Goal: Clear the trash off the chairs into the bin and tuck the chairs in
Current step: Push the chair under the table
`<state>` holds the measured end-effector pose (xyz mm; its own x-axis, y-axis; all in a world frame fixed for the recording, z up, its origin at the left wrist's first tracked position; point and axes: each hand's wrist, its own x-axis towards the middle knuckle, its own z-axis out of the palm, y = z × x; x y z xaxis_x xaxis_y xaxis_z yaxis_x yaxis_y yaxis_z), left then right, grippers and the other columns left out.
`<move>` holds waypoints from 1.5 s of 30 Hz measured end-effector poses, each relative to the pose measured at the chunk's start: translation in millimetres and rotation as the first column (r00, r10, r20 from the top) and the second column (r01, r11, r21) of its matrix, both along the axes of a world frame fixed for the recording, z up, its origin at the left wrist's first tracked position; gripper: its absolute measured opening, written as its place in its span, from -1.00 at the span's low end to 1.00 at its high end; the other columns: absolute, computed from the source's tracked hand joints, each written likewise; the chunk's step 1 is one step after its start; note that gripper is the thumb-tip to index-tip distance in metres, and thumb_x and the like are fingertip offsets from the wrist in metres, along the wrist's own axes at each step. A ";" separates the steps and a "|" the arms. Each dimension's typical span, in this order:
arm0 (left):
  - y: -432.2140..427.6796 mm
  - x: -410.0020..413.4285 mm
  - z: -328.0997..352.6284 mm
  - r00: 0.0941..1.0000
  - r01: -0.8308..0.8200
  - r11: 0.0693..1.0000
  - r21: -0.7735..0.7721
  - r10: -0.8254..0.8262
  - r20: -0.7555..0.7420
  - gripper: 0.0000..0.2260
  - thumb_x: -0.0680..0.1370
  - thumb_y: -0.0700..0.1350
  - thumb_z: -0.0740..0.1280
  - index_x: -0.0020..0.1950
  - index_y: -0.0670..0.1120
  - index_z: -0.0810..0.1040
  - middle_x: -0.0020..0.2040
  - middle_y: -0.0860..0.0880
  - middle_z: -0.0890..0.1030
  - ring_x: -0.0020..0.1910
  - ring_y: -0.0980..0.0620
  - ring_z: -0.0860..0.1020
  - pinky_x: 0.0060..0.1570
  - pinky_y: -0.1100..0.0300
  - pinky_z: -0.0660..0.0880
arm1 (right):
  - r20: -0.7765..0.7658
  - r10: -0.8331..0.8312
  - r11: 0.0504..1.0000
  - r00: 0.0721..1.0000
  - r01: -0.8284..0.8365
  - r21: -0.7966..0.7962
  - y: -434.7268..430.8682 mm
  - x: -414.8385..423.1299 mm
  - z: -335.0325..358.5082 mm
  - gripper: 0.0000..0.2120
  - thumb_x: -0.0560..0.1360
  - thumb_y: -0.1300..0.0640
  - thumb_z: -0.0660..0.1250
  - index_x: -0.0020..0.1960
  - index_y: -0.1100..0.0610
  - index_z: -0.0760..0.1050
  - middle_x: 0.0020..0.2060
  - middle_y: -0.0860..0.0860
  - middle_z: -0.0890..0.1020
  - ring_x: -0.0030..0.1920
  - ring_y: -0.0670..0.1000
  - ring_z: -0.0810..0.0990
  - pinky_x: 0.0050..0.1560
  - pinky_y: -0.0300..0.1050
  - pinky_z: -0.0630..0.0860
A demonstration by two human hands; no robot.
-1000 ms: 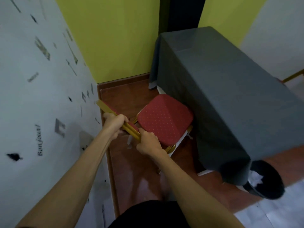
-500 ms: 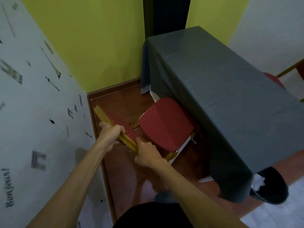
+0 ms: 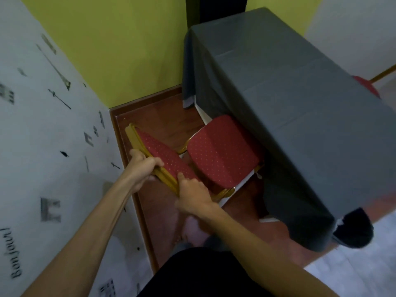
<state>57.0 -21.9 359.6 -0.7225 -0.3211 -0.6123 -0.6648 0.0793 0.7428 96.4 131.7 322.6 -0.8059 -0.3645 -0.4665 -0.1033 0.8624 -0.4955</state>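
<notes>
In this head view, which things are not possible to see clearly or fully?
- Chair legs: hidden under the red seat and grey tablecloth.
- Black bin: mostly behind the tablecloth corner; contents unclear.
- Second red chair: only a sliver past the table's far side.
- Left hand and right hand on the backrest: palms hidden.
- Wall lettering: motion-blurred.

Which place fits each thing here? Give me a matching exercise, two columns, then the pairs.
Things:
1. red padded chair seat
2. gold chair backrest
3. black round bin
4. second red chair

Places:
A. gripped by left hand and right hand
B. partly under the grey tablecloth
C. beyond the table's far side
D. by the table's near corner

Pairs: 1-B, 2-A, 3-D, 4-C
</notes>
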 end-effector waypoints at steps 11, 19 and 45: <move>17.4 -83.8 6.3 0.989 0.147 0.985 0.085 -0.147 -0.007 -0.56 0.55 -0.37 0.29 0.20 -0.11 0.06 -0.06 -0.23 0.52 -0.19 -0.15 0.65 -0.14 -0.17 0.65 | 0.057 -0.152 0.988 0.987 0.150 0.027 14.1 -68.8 11.8 -0.31 0.46 0.08 0.33 0.56 -0.02 0.23 0.09 0.10 0.58 0.11 0.18 0.61 0.15 0.15 0.57; 37.4 -127.7 5.3 0.976 0.216 0.967 0.135 -0.216 -0.010 -0.45 0.56 -0.34 0.29 0.42 -0.13 0.06 0.20 -0.30 0.53 -0.12 -0.21 0.69 -0.48 -0.02 0.63 | 0.095 -0.248 0.969 0.964 0.249 0.003 38.9 -108.2 6.9 -0.23 0.44 0.04 0.39 0.59 -0.17 0.18 0.10 0.02 0.59 0.09 0.10 0.59 0.06 0.01 0.50; 122.2 -234.1 12.9 0.970 0.244 0.955 0.172 -0.241 -0.034 -0.35 0.59 -0.36 0.20 0.54 -0.10 -0.10 0.10 -0.23 0.50 -0.28 -0.18 0.65 -0.53 -0.03 0.62 | 0.190 -0.348 0.935 0.918 0.355 0.001 113.9 -221.5 -10.5 -0.16 0.44 0.06 0.42 0.60 -0.23 0.09 0.03 0.03 0.59 0.00 0.05 0.60 0.06 0.03 0.59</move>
<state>-177.0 100.3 372.6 -0.7734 -0.0250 -0.6334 -0.6321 0.1063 0.7676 -125.1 245.6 312.2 -0.7858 -0.0915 -0.6117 0.2993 0.8092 -0.5055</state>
